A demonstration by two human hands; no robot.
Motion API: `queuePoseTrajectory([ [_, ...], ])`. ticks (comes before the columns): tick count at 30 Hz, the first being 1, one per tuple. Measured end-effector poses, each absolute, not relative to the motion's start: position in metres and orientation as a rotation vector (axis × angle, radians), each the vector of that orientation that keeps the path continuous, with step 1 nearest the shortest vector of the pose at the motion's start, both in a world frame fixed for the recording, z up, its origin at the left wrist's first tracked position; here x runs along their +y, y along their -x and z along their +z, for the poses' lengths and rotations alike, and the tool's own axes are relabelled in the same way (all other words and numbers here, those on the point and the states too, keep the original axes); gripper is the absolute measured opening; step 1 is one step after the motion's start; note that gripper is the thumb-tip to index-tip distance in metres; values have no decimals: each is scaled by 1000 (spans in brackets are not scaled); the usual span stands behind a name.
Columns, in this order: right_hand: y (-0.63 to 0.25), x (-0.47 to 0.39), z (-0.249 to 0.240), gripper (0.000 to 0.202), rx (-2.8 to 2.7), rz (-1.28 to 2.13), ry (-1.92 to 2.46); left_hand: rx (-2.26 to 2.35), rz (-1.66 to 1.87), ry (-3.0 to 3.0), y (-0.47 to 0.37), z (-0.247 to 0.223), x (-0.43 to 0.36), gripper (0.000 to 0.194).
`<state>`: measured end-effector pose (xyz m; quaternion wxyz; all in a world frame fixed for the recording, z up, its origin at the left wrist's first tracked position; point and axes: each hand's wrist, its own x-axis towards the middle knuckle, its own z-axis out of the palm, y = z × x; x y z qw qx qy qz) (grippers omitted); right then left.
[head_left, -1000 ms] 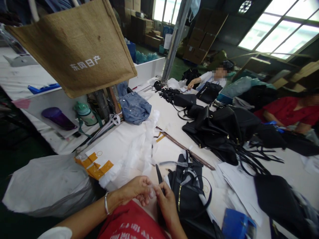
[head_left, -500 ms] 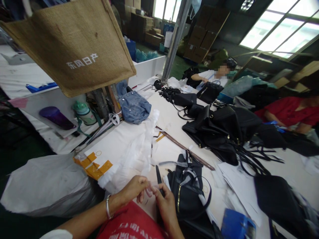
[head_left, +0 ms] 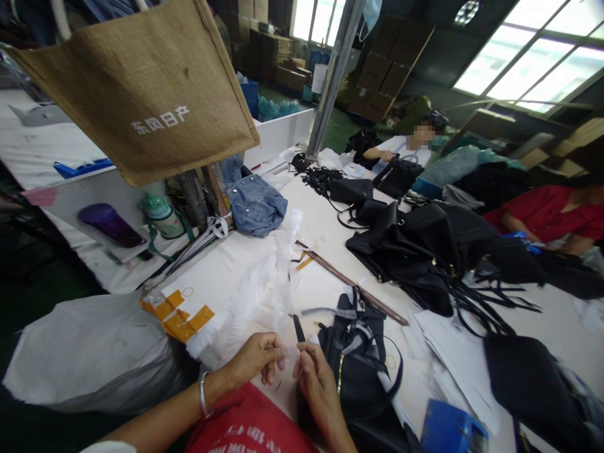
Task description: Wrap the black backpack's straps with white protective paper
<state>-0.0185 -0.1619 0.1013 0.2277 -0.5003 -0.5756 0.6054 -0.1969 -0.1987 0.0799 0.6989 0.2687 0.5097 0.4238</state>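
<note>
Tabletop comes first: a long white work table [head_left: 325, 236] runs away from the viewer, with a burlap tote bag printed with white characters [head_left: 141, 94] hanging above its left side. A heap of black handbags with loose straps [head_left: 419, 245] covers the right half, where two other people sit at work, one in a white top [head_left: 401, 146], one in a red top [head_left: 547, 211]. A crumpled white plastic bag [head_left: 264, 296] lies mid-table, a folded blue denim piece [head_left: 255, 204] beyond it, and a large grey-white plastic sack [head_left: 89, 352] hangs off the near left edge. A long thin brown stick [head_left: 349, 280] lies slanting across the table past the plastic.

Directly in front of the person lies a black bag with a gold zipper and grey ribbon [head_left: 353, 358], just right of the hands and touching the right wrist side. The left hand [head_left: 255, 358], a silver bangle [head_left: 202, 395] on its wrist, has its fingers curled and pinched on a small clear scrap of plastic [head_left: 289, 360]. The right hand [head_left: 316, 380] meets it, fingers closed on the same scrap and around a slim dark tool [head_left: 299, 328], whose long axis points up and away from the body, slightly left. Both hands are equally close to the scrap; the right is nearer the black bag.
</note>
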Motion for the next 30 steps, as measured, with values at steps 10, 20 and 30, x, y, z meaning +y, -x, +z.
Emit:
queuePoseTrajectory([
  [10,-34,-146,143,44,-1896,1602,1358,1195,913,-684,237,69,-194,40],
  [20,-43,-145,137,37,-2010,1412,1343,1174,899,-729,251,66,-195,44],
  [30,-46,-148,132,38,-2057,1432,1352,1145,903,-750,253,72,-193,42],
])
